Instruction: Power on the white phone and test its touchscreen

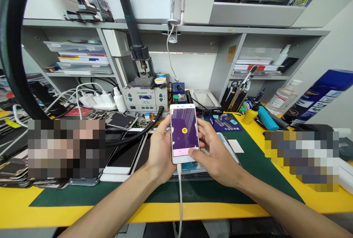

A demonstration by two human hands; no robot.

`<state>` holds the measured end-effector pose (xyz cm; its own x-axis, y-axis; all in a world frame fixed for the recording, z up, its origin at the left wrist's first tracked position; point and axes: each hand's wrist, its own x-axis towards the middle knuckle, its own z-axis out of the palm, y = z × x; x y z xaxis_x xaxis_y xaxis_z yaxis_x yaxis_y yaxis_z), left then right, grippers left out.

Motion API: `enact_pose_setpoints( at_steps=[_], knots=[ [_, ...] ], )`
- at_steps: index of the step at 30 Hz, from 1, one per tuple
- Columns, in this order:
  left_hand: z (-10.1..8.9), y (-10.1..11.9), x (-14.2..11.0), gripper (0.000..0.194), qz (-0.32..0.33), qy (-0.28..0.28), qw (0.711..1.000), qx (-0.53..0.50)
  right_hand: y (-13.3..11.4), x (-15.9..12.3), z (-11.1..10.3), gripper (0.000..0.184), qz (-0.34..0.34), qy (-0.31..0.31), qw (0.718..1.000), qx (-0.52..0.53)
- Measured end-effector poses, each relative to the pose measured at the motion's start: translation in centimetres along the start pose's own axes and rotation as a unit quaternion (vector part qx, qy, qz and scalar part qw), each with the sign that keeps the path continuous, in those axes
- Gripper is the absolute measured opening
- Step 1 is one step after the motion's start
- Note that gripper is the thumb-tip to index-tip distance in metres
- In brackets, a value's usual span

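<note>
Phone: the white phone [184, 131] is upright at the centre of the frame, in my two hands. Its screen is dark purple with a round yellow mark in the middle and a pink band along the bottom.
Left fingers: my left hand [161, 155] cups the phone's left side, thumb along that edge, gripping it; the fingers behind are mostly hidden, so I cannot tell how they lie.
Right fingers: my right hand [216, 153] pinches the lower right side, thumb on the pink band, the other fingers curled together at the edge.
Cable: a white cable [180, 190] meets the phone's bottom end and runs down to the lower edge of the frame.
Mat: a dark green mat [264, 183] spreads below my hands, over the yellow tabletop [154, 213].
Left of centre: a white-fronted phone [117, 170] lies flat, with a black hose [129, 140] passing above it in the frame.
Station: a grey control box [146, 99] stands above and left of the phone.
Right side: a yellow bottle [250, 115] and a large blue can [317, 96].
</note>
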<state>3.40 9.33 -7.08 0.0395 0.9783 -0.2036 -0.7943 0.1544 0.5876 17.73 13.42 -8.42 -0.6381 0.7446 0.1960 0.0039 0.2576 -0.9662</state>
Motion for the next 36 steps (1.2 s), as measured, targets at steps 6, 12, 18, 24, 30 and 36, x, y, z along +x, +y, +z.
enact_pose_setpoints(
  at_steps=[6,12,18,24,30,36],
  knots=[
    [-0.1,-0.1,0.0,0.054,-0.013,-0.002,1.000,-0.003,0.0,0.0,-0.1,0.057,-0.002,-0.010,0.998,0.057],
    [0.1,0.1,0.1,0.053,-0.013,0.005,1.000,0.000,-0.3,-0.1,-0.1,0.058,-0.003,-0.015,0.997,0.075],
    [0.1,0.1,0.1,0.057,-0.003,-0.002,1.000,0.009,-0.2,-0.1,-0.2,0.067,-0.017,-0.020,0.999,0.021],
    [0.2,0.1,0.1,0.057,-0.003,0.008,1.000,0.015,-0.1,0.0,-0.3,0.069,-0.016,-0.024,0.999,0.035],
    [0.1,0.1,0.2,0.056,-0.002,0.016,1.000,0.019,0.1,0.6,-0.8,0.063,-0.003,-0.018,0.996,0.092],
    [0.1,0.0,0.0,0.058,-0.006,0.015,1.000,0.027,-0.1,0.9,-1.0,0.057,0.036,-0.015,0.989,0.141]
  ],
)
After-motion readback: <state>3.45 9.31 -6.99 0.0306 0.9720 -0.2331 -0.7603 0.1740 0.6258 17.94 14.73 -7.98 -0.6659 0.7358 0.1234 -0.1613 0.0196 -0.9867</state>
